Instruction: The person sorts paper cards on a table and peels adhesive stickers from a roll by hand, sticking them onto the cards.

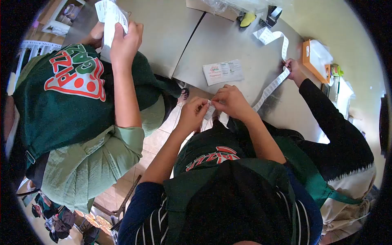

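Near the table's front edge, my left hand and my right hand pinch a small white printed label between them. My left fingers close on its left side, and my right fingertips meet its upper right corner. Just beyond the hands a white printed packet with red and green lettering lies flat on the metal table.
A co-worker at the left holds white printed sheets. At the right, another co-worker's hand holds a long label strip. Farther back are a tape dispenser, a yellow item and an orange tray.
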